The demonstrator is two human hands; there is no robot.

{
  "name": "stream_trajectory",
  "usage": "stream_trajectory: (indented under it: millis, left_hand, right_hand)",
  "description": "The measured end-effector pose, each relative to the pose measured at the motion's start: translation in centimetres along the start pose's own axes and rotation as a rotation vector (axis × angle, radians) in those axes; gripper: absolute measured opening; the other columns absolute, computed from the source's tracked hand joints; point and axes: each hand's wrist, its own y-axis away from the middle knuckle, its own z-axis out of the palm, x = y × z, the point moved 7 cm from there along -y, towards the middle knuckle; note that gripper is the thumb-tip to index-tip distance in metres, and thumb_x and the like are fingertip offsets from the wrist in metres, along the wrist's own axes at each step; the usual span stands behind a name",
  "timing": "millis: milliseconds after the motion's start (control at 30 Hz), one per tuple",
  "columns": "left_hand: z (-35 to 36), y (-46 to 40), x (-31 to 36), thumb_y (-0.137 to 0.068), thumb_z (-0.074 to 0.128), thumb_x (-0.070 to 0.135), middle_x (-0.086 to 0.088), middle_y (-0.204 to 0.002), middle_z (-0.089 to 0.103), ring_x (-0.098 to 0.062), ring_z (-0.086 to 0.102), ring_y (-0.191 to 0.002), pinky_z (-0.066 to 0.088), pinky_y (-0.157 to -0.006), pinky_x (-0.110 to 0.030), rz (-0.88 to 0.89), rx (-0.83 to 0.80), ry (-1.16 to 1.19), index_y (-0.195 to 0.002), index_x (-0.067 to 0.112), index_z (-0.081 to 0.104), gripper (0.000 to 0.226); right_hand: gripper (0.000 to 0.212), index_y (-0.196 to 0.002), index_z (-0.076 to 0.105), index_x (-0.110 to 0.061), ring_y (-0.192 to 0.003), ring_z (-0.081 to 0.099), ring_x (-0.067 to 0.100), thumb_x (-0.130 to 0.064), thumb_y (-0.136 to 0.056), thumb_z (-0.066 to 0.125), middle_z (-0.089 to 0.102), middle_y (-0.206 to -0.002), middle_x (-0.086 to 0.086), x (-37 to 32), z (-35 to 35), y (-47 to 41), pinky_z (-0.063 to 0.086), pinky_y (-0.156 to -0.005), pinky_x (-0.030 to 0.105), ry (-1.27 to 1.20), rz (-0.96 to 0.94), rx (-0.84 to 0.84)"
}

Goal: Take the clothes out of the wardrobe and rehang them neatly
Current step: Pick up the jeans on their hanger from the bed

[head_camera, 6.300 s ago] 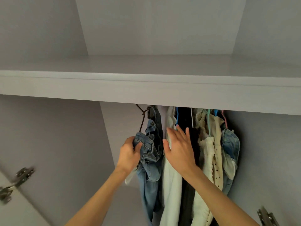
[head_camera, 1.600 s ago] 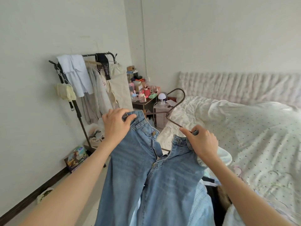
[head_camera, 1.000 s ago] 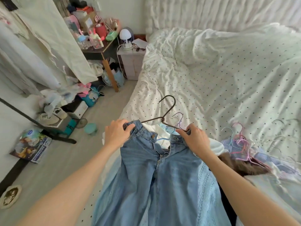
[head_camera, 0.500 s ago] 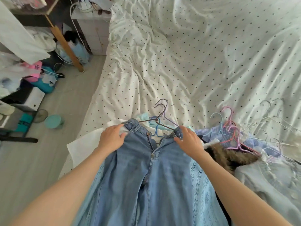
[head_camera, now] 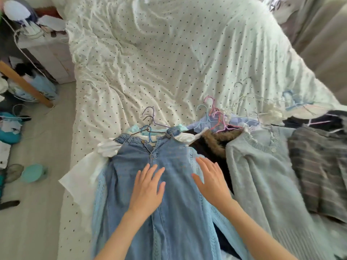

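On the far left, a small white bedside cabinet (head_camera: 47, 53) stands against the bed, with a slanting wooden table leg (head_camera: 26, 85) just nearer. On the floor below them a round teal container (head_camera: 32, 173) sits near the bed's left edge.

The dotted white bedspread (head_camera: 169, 53) fills the middle and far part of the view. On its near half lies a pile of clothes. At the left of the pile a white garment (head_camera: 84, 171) spreads flat, partly under a pale blue knitted piece (head_camera: 99, 184). On top of these lie the blue jeans (head_camera: 174, 222), waistband toward the far side, legs running toward the near edge. A dark wire hanger (head_camera: 148, 126) rests at the waistband, its hook pointing away, with a blue hanger beside it.

The left hand (head_camera: 148, 186) lies palm down on the jeans below the fly, fingers straight and slightly spread, forearm coming up from the near edge. The right hand (head_camera: 210, 177) is also palm down, fingers extended and fanned, over the right leg of the jeans at its edge; whether it presses the cloth or hovers just above it cannot be told. Neither hand grips anything.

Right of the jeans a dark garment with a brown fur trim (head_camera: 217, 141) shows, then a light blue knitted cardigan (head_camera: 262, 175) laid lengthwise. Beyond them a tangle of pink and pale hangers (head_camera: 216, 117) lies on the bedspread. At the far right lies a grey checked garment (head_camera: 319, 166), blurred.
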Motion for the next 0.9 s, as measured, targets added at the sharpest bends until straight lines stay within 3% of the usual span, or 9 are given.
stream_trajectory:
  millis: [133, 233, 400, 567, 667, 800, 900]
  left_hand:
    - [3.3, 5.6, 6.6, -0.084, 0.037, 0.038, -0.012, -0.123, 0.059, -0.035, 0.056, -0.115, 0.046, -0.088, -0.054, 0.116, -0.102, 0.03, -0.118, 0.016, 0.061, 0.047]
    - [3.0, 8.4, 12.3, -0.086, 0.036, 0.039, -0.011, -0.127, 0.057, -0.033, 0.053, -0.119, 0.041, -0.093, -0.054, 0.258, -0.125, 0.025, -0.121, 0.018, 0.058, 0.047]
    - [2.1, 10.7, 21.3, -0.085, 0.037, 0.037, -0.015, -0.128, 0.056, -0.037, 0.05, -0.121, 0.038, -0.095, -0.056, 0.442, -0.121, 0.049, -0.122, 0.015, 0.058, 0.049]
    - [5.0, 14.7, 31.8, -0.086, 0.033, 0.043, -0.016, -0.133, 0.051, -0.038, 0.044, -0.126, 0.037, -0.097, -0.056, 0.611, -0.205, 0.058, -0.126, 0.013, 0.056, 0.055]
    - [6.4, 17.4, 39.8, -0.084, 0.031, 0.045, -0.018, -0.132, 0.051, -0.04, 0.044, -0.125, 0.036, -0.098, -0.054, 0.713, -0.219, 0.103, -0.125, 0.012, 0.057, 0.059]
    - [7.8, 21.7, 50.6, -0.085, 0.029, 0.046, -0.014, -0.136, 0.049, -0.035, 0.037, -0.131, 0.03, -0.104, -0.054, 0.881, -0.212, 0.125, -0.129, 0.014, 0.054, 0.059]
    - [10.0, 25.7, 57.0, -0.084, 0.03, 0.047, -0.015, -0.133, 0.052, -0.037, 0.041, -0.129, 0.034, -0.103, -0.055, 0.978, -0.255, 0.133, -0.127, 0.012, 0.056, 0.061]
  right_hand:
    - [0.051, -0.121, 0.058, -0.01, -0.11, 0.061, 0.029, -0.037, -0.078, 0.058, 0.063, -0.119, 0.008, 4.5, -1.5, 9.8, 0.043, -0.092, 0.052, -0.015, 0.189, 0.064]
    - [0.053, -0.126, 0.051, -0.015, -0.113, 0.059, 0.027, -0.034, -0.077, 0.061, 0.061, -0.122, 0.005, 7.4, -2.4, 17.3, 0.039, -0.096, 0.049, -0.037, 0.319, 0.092]
    - [0.053, -0.139, 0.041, -0.014, -0.136, 0.034, 0.022, -0.037, -0.093, 0.05, 0.043, -0.143, 0.003, 11.4, -6.5, 28.5, 0.01, -0.111, 0.035, -0.126, 0.561, 0.239]
    - [0.061, -0.13, 0.052, -0.007, -0.125, 0.049, 0.029, -0.047, -0.085, 0.04, 0.055, -0.131, 0.012, 16.0, -10.2, 39.0, 0.023, -0.105, 0.043, -0.139, 0.733, 0.377]
    - [0.061, -0.125, 0.056, -0.005, -0.117, 0.055, 0.034, -0.045, -0.083, 0.042, 0.06, -0.124, 0.015, 19.9, -12.5, 46.4, 0.033, -0.098, 0.057, -0.158, 0.873, 0.461]
    - [0.052, -0.135, 0.046, -0.007, -0.133, 0.039, 0.03, -0.03, -0.089, 0.057, 0.048, -0.138, 0.012, 24.6, -17.0, 56.4, 0.022, -0.11, 0.049, -0.115, 1.022, 0.597]
    - [0.056, -0.141, 0.037, -0.013, -0.139, 0.028, 0.023, -0.031, -0.092, 0.056, 0.039, -0.146, 0.006, 26.7, -19.3, 63.1, 0.01, -0.115, 0.041, -0.086, 1.099, 0.665]
